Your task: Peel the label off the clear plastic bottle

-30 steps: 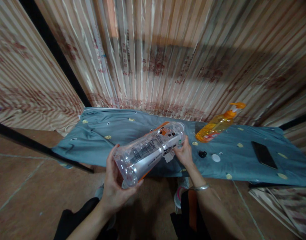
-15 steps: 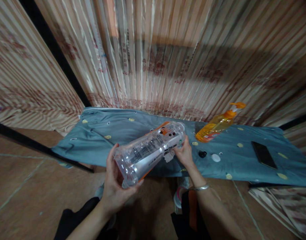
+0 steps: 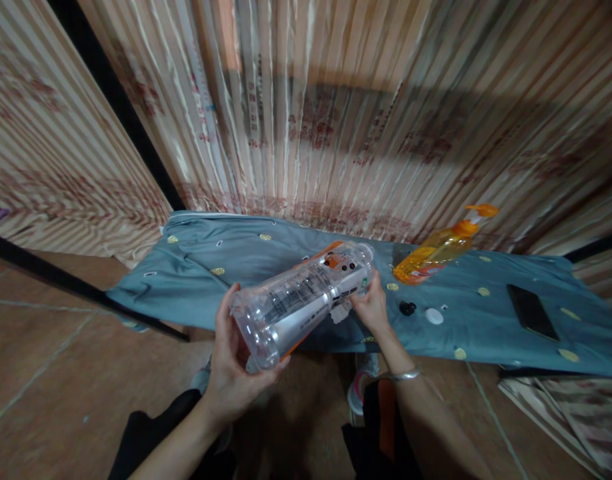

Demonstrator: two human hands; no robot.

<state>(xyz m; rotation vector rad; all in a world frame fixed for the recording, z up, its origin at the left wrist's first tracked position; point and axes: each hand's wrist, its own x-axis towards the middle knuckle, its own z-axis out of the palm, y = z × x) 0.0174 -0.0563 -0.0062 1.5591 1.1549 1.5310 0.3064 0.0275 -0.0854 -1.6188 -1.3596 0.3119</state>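
Observation:
Between my two hands is a large clear plastic bottle with a silver and orange label, tilted with its base toward my left. My left hand is wrapped round the base end. At the other end, my right hand grips the bottle close to its neck, and a torn scrap of label hangs beside my fingers. The bottle is held above the blue-grey cloth. It looks empty. My right wrist wears a silver bangle.
To the right stands a pump bottle of orange liquid. A small black object, a white disc-like lid and a dark phone lie on the cloth. Black frame bars and a striped curtain close off the back.
Both hands keep their hold on the bottle, which has barely moved. The whole view has shifted slightly.

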